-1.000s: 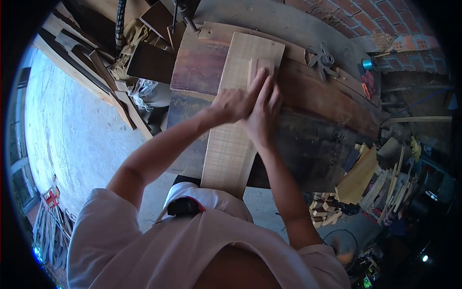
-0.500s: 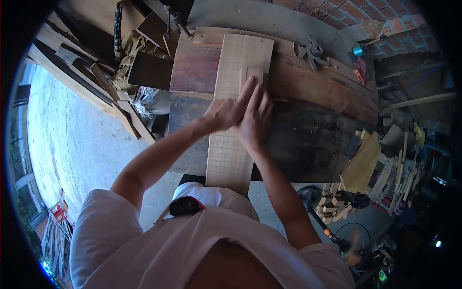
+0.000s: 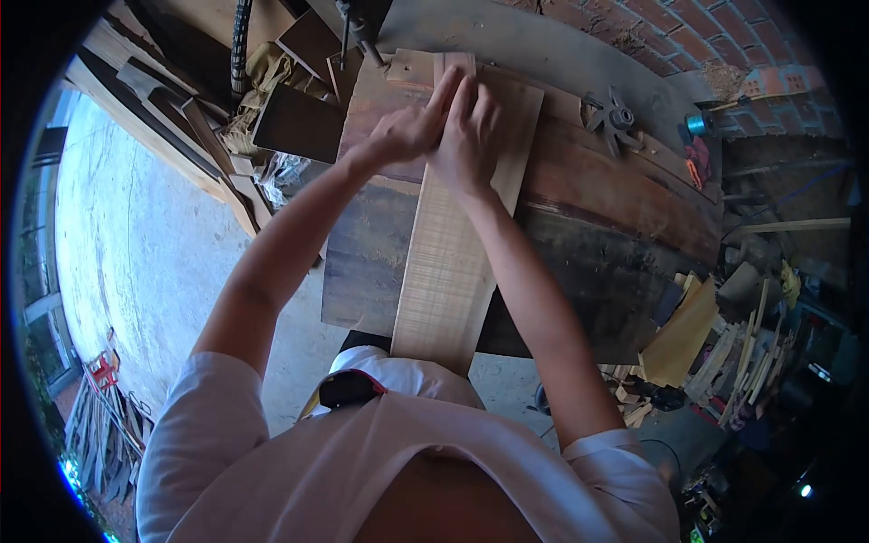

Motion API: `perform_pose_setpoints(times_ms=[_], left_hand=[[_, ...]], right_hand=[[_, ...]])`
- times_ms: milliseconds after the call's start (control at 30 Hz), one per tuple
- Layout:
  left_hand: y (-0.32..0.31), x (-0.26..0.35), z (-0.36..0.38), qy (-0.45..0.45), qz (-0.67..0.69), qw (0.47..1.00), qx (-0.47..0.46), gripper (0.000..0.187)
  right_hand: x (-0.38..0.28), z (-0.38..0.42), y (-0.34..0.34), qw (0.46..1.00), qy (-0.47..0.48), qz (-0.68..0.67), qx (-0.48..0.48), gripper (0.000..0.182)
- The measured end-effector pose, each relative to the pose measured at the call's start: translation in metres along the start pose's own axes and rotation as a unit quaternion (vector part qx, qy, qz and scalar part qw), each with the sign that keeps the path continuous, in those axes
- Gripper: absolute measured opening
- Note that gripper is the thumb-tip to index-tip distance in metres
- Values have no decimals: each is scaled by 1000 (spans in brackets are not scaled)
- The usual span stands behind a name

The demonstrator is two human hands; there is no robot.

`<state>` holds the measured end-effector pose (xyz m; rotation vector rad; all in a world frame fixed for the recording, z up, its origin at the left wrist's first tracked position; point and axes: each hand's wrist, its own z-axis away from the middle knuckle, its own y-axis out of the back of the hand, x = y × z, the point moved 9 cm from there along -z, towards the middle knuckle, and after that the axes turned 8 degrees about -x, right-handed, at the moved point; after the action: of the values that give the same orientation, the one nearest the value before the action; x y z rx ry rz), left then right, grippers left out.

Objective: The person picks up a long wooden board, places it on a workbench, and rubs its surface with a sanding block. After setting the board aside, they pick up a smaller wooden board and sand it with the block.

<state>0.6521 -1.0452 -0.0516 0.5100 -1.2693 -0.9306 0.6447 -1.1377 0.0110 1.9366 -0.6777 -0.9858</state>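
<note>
Both hands, left (image 3: pixel 405 135) and right (image 3: pixel 467 136), grasp a small wood block (image 3: pixel 454 64) at the far end of a pale board (image 3: pixel 450 271) (its near end by the person's lap), atop a worn workbench (image 3: pixel 593 281).

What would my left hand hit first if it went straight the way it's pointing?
Your left hand points forward and somewhat right, so most likely the block. A fingertip seems to be on it already, though depth is unclear in this one view.
</note>
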Motion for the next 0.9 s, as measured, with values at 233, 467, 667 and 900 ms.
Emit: perform_pose_setpoints(times_ms=[233, 467, 667, 900], left_hand=[[5, 8, -5, -13, -30, 999, -17, 80], [-148, 86, 206, 34, -74, 974, -212, 95], [-124, 109, 169, -14, -82, 979, -187, 88], [-13, 90, -71, -87, -37, 992, -89, 68]], right_hand=[[-2, 0, 4, 999, -11, -1, 30, 84], [-34, 232, 58, 988, -58, -81, -121, 97], [-10, 211, 59, 988, -63, -50, -133, 91], [74, -8, 37, 995, -50, 47, 66, 87]])
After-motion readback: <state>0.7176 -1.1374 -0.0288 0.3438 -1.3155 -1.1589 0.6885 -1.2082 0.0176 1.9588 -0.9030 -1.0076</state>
